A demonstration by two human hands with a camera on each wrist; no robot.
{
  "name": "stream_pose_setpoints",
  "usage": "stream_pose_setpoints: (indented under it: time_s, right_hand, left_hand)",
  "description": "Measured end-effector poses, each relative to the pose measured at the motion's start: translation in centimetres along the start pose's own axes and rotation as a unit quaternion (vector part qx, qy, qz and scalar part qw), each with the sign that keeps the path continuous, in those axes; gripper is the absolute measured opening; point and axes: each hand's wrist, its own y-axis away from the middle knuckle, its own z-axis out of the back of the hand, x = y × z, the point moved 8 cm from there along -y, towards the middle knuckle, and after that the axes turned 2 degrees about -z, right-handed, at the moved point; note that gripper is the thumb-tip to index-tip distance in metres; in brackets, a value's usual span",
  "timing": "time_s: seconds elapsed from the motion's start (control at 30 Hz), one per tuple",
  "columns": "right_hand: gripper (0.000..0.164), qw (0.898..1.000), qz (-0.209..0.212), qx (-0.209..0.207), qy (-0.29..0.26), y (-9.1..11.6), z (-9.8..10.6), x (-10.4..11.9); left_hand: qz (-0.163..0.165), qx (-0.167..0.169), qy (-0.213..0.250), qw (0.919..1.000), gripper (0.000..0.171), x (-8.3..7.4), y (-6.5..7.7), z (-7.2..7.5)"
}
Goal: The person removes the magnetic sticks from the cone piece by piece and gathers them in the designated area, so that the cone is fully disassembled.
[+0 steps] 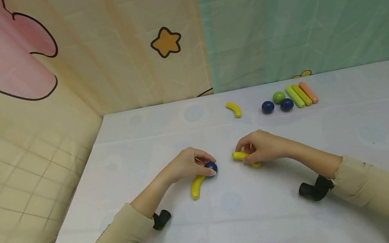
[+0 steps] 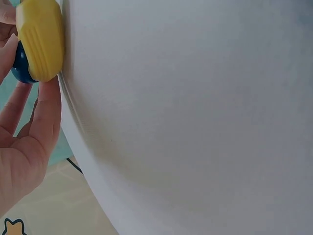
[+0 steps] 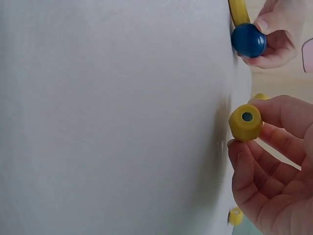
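Observation:
My left hand point(image 1: 188, 165) pinches a glossy blue ball point(image 1: 212, 165) between thumb and fingers, close over the table. A curved yellow rod point(image 1: 196, 189) meets the ball and points back toward me; in the left wrist view this rod hides part of the ball point(image 2: 20, 68). To the right, my right hand point(image 1: 264, 146) pinches a second curved yellow rod point(image 1: 238, 156) near its middle. The right wrist view shows that rod end-on, with a dark round inset point(image 3: 247, 116) in its end. A gap separates this rod from the blue ball.
Farther back lies a third curved yellow rod point(image 1: 233, 109). Right of it are two blue balls point(image 1: 268, 107), a green ball point(image 1: 278, 97), and straight rods in green point(image 1: 295, 97), yellow point(image 1: 302, 94) and orange point(image 1: 308, 92). A printed curtain point(image 1: 171, 78) hangs behind the white table point(image 1: 238, 235).

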Motion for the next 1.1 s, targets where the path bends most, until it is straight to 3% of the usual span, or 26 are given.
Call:
stream_pose_setpoints:
  time_s: [0.47, 1.1]
  right_hand:
    - [0.024, 0.998, -0.015, -0.054, 0.021, -1.4, 3.0, -0.5]
    - [0.032, 0.991, -0.083, -0.098, 0.033, -4.7, 6.3, -2.1]
  left_hand:
    - [-0.003, 0.009, 0.01, 0.9999, 0.031, 0.1, -0.3, -0.4]
    - [-0.012, 0.021, 0.009, 0.9997, 0.028, -0.8, -1.1, -1.2]
